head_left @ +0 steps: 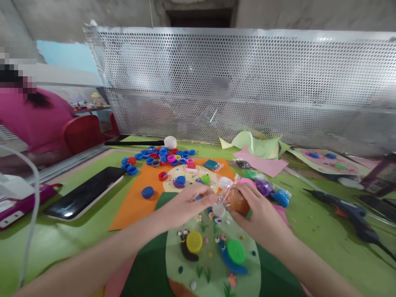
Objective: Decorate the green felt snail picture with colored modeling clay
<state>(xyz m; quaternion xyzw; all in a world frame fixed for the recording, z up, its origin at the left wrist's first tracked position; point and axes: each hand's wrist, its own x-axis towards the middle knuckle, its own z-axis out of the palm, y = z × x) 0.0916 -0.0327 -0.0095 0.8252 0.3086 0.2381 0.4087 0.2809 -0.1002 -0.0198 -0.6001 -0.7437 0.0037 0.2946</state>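
The packet of brown clay (pixel 236 199) is held in the air between both hands, above the far end of the pale green oval sheet (pixel 213 268), about the middle of the table (pixel 312 235) and closer to its near edge. Its long axis lies almost parallel to that near edge. The thick end with the clay sits on the right, and the clear, empty end of the wrapper points to the left and slightly down.

The right hand (pixel 262 210) is closed around the thick end, with its fingers curled over the top. The left hand (pixel 185 203) comes from the other side and is closed in a pinch on the clear wrapper tip. So both hands touch the packet, one at each end.

Just under the hands, a yellow cap (pixel 194 241) and a green cap (pixel 236 251) lie on the oval sheet. A purple packet (pixel 264 187) and a blue packet (pixel 281 198) lie just beyond the right hand. Toward the far left corner there is a heap of bottle caps (pixel 161 156), and a glue gun (pixel 349 212) lies near the right edge.
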